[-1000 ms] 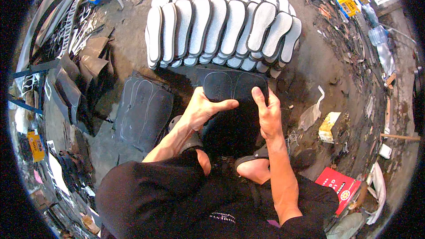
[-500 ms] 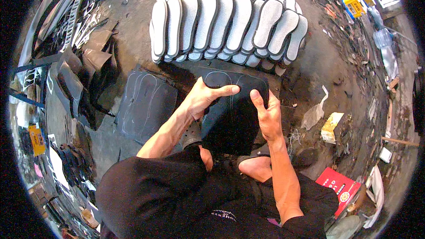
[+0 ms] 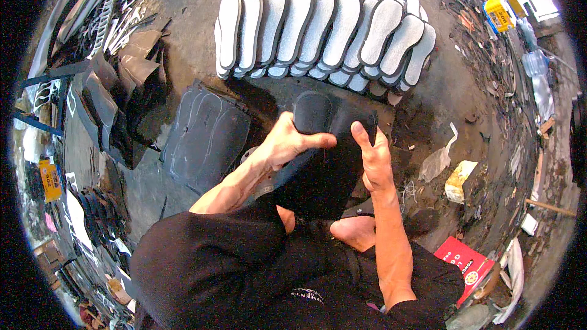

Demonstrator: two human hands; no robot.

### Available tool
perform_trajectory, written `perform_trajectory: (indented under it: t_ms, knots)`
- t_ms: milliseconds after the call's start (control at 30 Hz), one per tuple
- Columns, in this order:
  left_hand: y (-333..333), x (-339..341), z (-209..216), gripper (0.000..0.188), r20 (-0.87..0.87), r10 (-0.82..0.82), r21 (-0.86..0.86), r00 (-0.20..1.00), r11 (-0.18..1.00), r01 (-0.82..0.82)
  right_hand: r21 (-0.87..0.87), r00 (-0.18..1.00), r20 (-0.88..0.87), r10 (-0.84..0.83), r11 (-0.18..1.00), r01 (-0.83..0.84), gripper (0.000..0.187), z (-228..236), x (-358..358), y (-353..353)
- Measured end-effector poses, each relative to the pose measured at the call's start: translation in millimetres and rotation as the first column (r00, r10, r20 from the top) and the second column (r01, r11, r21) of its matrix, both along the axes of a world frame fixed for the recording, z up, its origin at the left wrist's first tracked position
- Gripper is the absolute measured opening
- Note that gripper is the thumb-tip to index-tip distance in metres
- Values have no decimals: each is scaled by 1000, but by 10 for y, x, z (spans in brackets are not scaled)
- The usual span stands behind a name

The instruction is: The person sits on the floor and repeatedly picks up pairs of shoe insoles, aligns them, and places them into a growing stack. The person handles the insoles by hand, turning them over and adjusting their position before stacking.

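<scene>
Both my hands grip a black foam-like sheet [image 3: 313,112] in front of my crossed feet. My left hand [image 3: 287,142] is closed on its left side, with the thumb lying across the front. My right hand [image 3: 376,157] pinches the right side, thumb on top and fingers behind. Between them a rounded, sole-shaped end stands out from the rest of the sheet, which bends away beside it. Whether that piece is fully separate cannot be made out. Just left lies a stack of dark sheets [image 3: 208,137] marked with pale sole outlines.
Rows of white-topped insoles with dark edges [image 3: 299,27] are stacked on the floor ahead. Brown and grey sheet offcuts [image 3: 137,61] pile up at the left. A red box [image 3: 465,266] sits by my right side; a crumpled yellowish wrapper [image 3: 460,180] and scraps litter the right.
The sheet has flexed between my hands, and its rounded left end now stands apart from the right portion. Both hands keep their hold. The whole view has shifted slightly.
</scene>
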State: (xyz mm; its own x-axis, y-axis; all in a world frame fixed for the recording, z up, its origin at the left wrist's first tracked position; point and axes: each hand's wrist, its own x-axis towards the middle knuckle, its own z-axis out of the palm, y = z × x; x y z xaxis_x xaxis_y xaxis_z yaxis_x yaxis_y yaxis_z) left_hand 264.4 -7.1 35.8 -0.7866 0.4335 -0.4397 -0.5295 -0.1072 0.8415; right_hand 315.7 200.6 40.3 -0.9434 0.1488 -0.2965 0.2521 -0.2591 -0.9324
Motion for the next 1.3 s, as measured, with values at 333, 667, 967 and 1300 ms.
perform_trajectory:
  t_ms: [333, 667, 967, 1300]
  knots:
    - [-107, -29, -49, 33, 79, -42, -26, 996, 999, 44, 308, 978, -120, 169, 943, -125, 58, 198, 4, -56]
    - [-77, 22, 163, 37, 161, 59, -135, 985, 990, -37, 171, 990, -63, 123, 979, -111, 60, 22, 73, -90]
    - [-210, 144, -195, 55, 146, -15, 113, 989, 994, -1, 234, 965, 55, 256, 936, -261, 48, -34, 105, 27]
    - [-963, 517, 27, 50, -544, 564, -124, 620, 678, -725, -4, 890, 155, 428, 901, -433, 49, -302, 70, -259]
